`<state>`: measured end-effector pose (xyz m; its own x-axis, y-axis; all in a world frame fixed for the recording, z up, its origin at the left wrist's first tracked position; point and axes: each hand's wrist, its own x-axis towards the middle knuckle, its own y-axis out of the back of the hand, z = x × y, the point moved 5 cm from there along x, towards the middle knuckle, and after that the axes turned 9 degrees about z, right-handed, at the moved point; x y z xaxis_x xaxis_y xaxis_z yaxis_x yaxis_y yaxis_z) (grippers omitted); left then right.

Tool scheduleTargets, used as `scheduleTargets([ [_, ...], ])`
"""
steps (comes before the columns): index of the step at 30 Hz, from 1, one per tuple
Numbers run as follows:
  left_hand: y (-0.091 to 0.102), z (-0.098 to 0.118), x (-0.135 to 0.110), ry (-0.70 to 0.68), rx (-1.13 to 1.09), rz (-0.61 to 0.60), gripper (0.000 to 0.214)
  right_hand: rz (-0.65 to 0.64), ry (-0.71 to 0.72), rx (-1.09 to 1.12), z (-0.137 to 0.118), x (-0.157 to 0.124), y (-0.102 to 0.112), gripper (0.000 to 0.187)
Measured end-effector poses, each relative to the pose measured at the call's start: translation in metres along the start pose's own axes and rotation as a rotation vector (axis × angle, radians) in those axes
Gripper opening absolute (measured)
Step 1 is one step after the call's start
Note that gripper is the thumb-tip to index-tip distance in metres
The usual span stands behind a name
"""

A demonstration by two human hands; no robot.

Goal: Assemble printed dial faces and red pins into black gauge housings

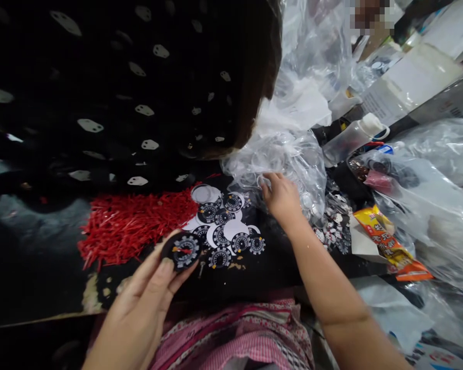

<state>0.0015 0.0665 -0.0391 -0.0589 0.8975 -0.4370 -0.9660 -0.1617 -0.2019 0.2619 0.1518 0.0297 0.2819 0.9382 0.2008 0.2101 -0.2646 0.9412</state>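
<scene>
1. My left hand (150, 290) pinches a black dial (189, 247) near the red sticks (127, 223).
2. My right hand (281, 198) curls its fingers at the clear bag (299, 154); can't tell if they're gripping.
3. Bag holds clear discs (307, 201).

Chinese characters stand on the yellow-orange packet (392, 243), while markings on the held dial (183, 251) are illegible.

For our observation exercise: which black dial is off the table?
The dial held in the left hand, with a red pointer; the other dials lie on the table.
</scene>
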Motion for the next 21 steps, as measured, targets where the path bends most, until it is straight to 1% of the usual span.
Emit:
scheduleTargets([
  [2, -0.006, -0.003, -0.003, 0.1, -0.013, -0.004, 0.043, -0.017, 0.0, -0.029, 0.014, 0.013, -0.008, 0.035],
  [4, -0.011, -0.003, -0.005, 0.159, -0.024, -0.018, 0.046, -0.037, 0.003, -0.027, 0.021, 0.018, -0.014, 0.041],
  [7, -0.018, 0.001, -0.005, 0.22, -0.128, -0.029, 0.04, -0.042, 0.018, 0.029, 0.025, 0.017, -0.011, 0.047],
  [8, -0.021, 0.002, -0.005, 0.243, -0.179, -0.035, 0.037, -0.042, 0.03, 0.061, 0.024, 0.015, -0.008, 0.044],
  [10, -0.025, 0.004, -0.002, 0.281, -0.27, -0.065, 0.034, -0.04, 0.054, 0.118, 0.017, 0.007, 0.001, 0.03],
  [12, -0.029, 0.004, 0.001, 0.307, -0.326, -0.101, 0.03, -0.043, 0.071, 0.212, 0.002, -0.005, 0.01, 0.016],
  [13, -0.03, 0.003, 0.002, 0.326, -0.348, -0.112, 0.029, -0.059, 0.08, 0.288, -0.009, -0.014, 0.013, 0.015],
  [15, -0.032, 0.0, 0.004, 0.377, -0.386, -0.133, 0.028, -0.147, 0.121, 0.559, -0.037, -0.037, 0.015, 0.019],
  [16, -0.033, -0.001, 0.004, 0.386, -0.392, -0.136, 0.029, -0.199, 0.169, 0.666, -0.053, -0.049, 0.013, 0.02],
  [17, -0.034, -0.001, 0.004, 0.377, -0.388, -0.14, 0.03, -0.214, 0.229, 0.727, -0.067, -0.06, 0.012, 0.02],
  [19, -0.034, 0.002, 0.005, 0.315, -0.347, -0.135, 0.031, -0.197, 0.323, 0.739, -0.086, -0.076, 0.008, 0.023],
  [21, -0.032, 0.004, 0.006, 0.221, -0.268, -0.124, 0.033, -0.166, 0.361, 0.699, -0.094, -0.082, 0.003, 0.024],
])
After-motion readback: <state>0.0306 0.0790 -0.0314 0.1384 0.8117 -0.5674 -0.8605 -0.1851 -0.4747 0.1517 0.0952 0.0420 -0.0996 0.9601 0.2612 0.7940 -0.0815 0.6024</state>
